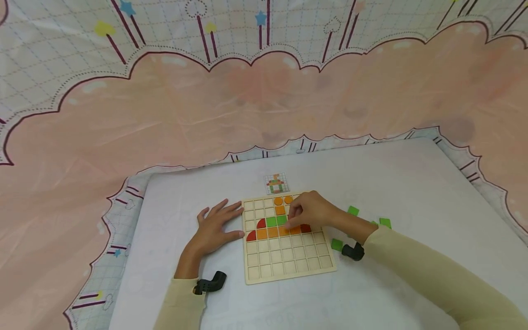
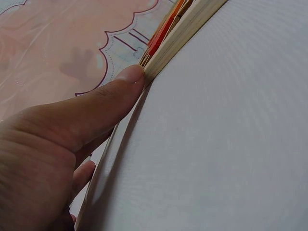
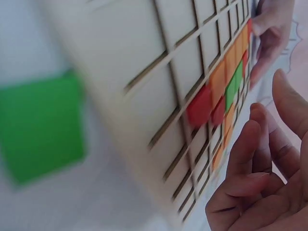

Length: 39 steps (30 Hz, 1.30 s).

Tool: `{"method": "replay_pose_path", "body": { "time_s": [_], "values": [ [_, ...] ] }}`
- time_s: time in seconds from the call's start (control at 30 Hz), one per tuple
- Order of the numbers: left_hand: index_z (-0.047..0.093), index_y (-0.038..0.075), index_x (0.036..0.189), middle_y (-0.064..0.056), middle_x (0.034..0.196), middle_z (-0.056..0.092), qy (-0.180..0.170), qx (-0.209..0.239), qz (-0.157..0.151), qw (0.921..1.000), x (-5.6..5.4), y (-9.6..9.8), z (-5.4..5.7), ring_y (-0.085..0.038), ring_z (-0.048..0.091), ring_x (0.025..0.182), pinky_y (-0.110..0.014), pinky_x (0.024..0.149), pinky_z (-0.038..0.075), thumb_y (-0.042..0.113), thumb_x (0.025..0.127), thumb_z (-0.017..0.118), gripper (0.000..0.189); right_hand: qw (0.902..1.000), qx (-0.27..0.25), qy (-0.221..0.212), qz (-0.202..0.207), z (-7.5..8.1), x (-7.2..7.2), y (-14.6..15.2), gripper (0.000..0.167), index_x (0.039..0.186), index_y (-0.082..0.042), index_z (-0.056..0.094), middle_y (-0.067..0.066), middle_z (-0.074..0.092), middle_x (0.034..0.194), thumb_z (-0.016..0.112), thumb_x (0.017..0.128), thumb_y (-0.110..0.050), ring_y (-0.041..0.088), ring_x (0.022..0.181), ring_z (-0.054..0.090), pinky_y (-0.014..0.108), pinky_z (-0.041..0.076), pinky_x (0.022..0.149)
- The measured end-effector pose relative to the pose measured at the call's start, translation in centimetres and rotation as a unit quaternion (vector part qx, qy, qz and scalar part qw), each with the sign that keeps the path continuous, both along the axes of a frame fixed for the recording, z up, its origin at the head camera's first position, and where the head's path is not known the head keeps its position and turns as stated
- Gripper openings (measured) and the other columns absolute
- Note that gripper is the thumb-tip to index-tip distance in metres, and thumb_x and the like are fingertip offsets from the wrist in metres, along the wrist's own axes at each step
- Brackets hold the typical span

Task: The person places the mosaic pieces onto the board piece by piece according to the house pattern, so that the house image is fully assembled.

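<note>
A wooden grid board [image 1: 270, 272] lies on the white table, its cells partly filled with flat coloured tiles. Orange squares [image 1: 273, 232] form a row with red quarter-round pieces [image 1: 251, 236] at the ends; green squares [image 1: 271, 222] sit above. Orange round pieces [image 1: 278, 201] occupy the top row. My left hand [image 1: 212, 231] rests with fingers spread; its thumb [image 2: 108, 103] touches the board's left edge. Over the board's right half, my right hand [image 1: 311, 211] has bent fingers [image 3: 240, 154], with a fingertip at the orange row. No piece shows between those fingers.
A small picture card [image 1: 276, 183] with a coloured grid pattern lies just beyond the board. Loose green squares [image 1: 337, 244] are scattered to the right, partly under my right forearm. Patterned cloth [image 1: 264, 105] surrounds the white tabletop [image 1: 383, 169].
</note>
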State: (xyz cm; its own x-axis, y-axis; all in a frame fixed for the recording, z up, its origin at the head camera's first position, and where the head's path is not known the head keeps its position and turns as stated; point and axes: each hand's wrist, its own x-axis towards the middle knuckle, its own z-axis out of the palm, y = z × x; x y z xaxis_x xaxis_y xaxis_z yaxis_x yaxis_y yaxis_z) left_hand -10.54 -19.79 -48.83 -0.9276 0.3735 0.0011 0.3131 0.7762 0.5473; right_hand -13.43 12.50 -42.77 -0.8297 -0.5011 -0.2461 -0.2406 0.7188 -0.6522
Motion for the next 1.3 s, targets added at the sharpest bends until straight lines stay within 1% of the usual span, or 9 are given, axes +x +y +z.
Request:
{"method": "replay_pose_path", "body": {
  "time_s": [0.13,0.27,0.4,0.5,0.67,0.83,1.0,1.13,1.3],
  "values": [
    [0.056,0.024,0.148,0.005,0.160,0.046,0.002,0.003,-0.001,1.0000,0.1,0.0,0.1,-0.031,0.022,0.157,-0.069,0.118,0.001,0.044,0.084,0.081,0.072,0.9997,0.018,0.014,-0.007,0.2,-0.4,2.2,0.021,0.076,-0.023,0.073,-0.006,0.064,0.071,0.086,0.081,-0.039,0.015,0.075,0.055,0.028,0.046,0.066],
    [0.056,0.024,0.148,0.005,0.160,0.046,0.002,0.006,-0.001,1.0000,0.1,0.0,0.1,-0.030,0.022,0.157,-0.068,0.118,0.001,0.044,0.084,0.082,0.072,0.9987,0.036,0.032,-0.018,0.3,-0.9,4.7,0.021,0.080,-0.023,0.073,-0.006,0.063,0.075,0.087,0.080,-0.039,0.015,0.076,0.055,0.029,0.045,0.067],
    [0.056,0.024,0.148,0.005,0.160,0.046,0.002,0.007,-0.001,1.0000,0.1,0.0,0.2,-0.030,0.022,0.157,-0.068,0.118,0.001,0.044,0.083,0.082,0.072,0.9973,0.054,0.039,-0.029,0.6,-1.3,7.2,0.025,0.089,-0.022,0.074,-0.004,0.065,0.086,0.088,0.079,-0.040,0.016,0.078,0.055,0.029,0.047,0.067],
    [0.056,0.024,0.148,0.006,0.160,0.046,0.001,0.006,0.000,1.0000,0.1,0.0,0.2,-0.030,0.022,0.157,-0.068,0.118,0.001,0.043,0.083,0.082,0.072,0.9965,0.065,0.046,-0.025,0.9,-1.4,9.0,0.031,0.098,-0.019,0.076,-0.002,0.069,0.095,0.088,0.079,-0.040,0.017,0.085,0.057,0.030,0.049,0.071],
    [0.057,0.025,0.148,0.006,0.160,0.046,0.001,0.004,0.001,1.0000,0.0,0.0,0.1,-0.030,0.022,0.157,-0.068,0.118,0.002,0.043,0.083,0.082,0.072,0.9966,0.071,0.036,-0.022,0.9,-1.6,11.8,0.031,0.105,-0.020,0.077,-0.003,0.071,0.103,0.088,0.080,-0.035,0.020,0.097,0.058,0.031,0.051,0.078],
    [0.057,0.024,0.147,0.005,0.160,0.046,0.002,0.004,0.001,1.0000,0.0,0.1,0.0,-0.030,0.022,0.157,-0.068,0.118,0.002,0.044,0.083,0.082,0.071,0.9958,0.086,0.030,-0.009,0.5,-1.9,14.4,0.024,0.105,-0.022,0.077,-0.006,0.071,0.103,0.086,0.083,-0.025,0.019,0.098,0.058,0.034,0.050,0.083],
    [0.057,0.024,0.147,0.005,0.160,0.047,0.006,-0.003,0.002,1.0000,0.0,0.1,0.0,-0.031,0.023,0.157,-0.068,0.118,0.002,0.044,0.083,0.082,0.072,0.9962,0.085,0.020,0.008,0.1,-2.0,15.9,0.023,0.104,-0.025,0.078,-0.008,0.070,0.104,0.084,0.084,-0.016,0.017,0.096,0.058,0.034,0.051,0.085],
    [0.056,0.024,0.148,0.005,0.160,0.046,0.000,-0.002,0.004,1.0000,0.1,0.1,0.1,-0.029,0.022,0.157,-0.067,0.118,0.001,0.045,0.083,0.082,0.072,0.9966,0.080,0.014,0.016,-0.2,-2.0,16.4,0.024,0.102,-0.027,0.078,-0.008,0.069,0.104,0.085,0.082,-0.016,0.016,0.096,0.058,0.034,0.052,0.086],
    [0.056,0.024,0.148,0.006,0.160,0.046,-0.003,0.003,0.002,1.0000,0.1,0.1,0.2,-0.029,0.021,0.157,-0.067,0.118,0.001,0.045,0.084,0.081,0.072,0.9973,0.070,0.016,0.017,-0.5,-2.0,16.6,0.022,0.099,-0.025,0.077,-0.007,0.069,0.101,0.087,0.081,-0.018,0.016,0.094,0.057,0.031,0.052,0.084]
  ]
}}
